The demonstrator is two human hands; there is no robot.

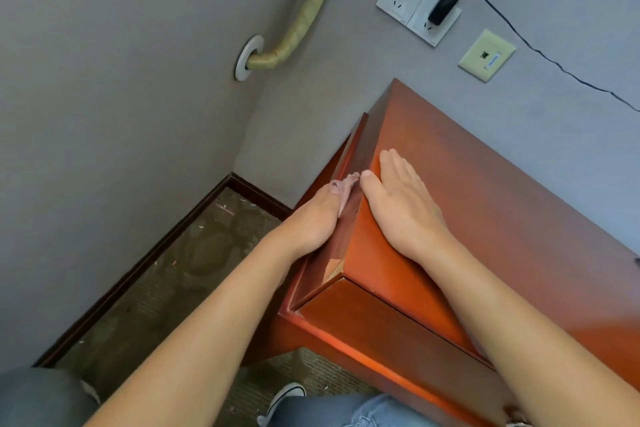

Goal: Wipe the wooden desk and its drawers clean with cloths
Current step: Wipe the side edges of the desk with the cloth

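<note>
Against desk (502,204) side (vertical): cloth (346,189).

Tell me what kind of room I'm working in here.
Probably a hotel or office room corner: a wooden desk against a grey wall, wall sockets with a black adapter plugged in, and worn carpet edged by dark skirting.
</note>
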